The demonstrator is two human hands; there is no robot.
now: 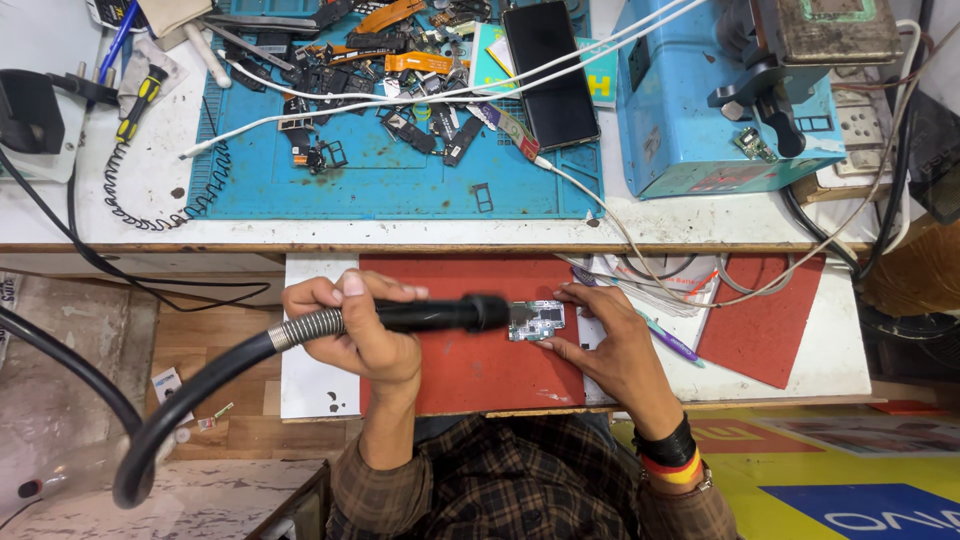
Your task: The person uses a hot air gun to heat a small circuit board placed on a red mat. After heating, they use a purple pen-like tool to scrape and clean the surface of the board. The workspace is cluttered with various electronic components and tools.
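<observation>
On the red mat (480, 370) of the lower worktop, the left hand (365, 330) has its fingers wrapped tight round a black hot-air nozzle (440, 315) on a ribbed hose (300, 330). Its tip sits just over a small circuit board (537, 320) (better kept hovering, I judge). Right hand (615, 350) fingers pin the board's edge flat.
</observation>
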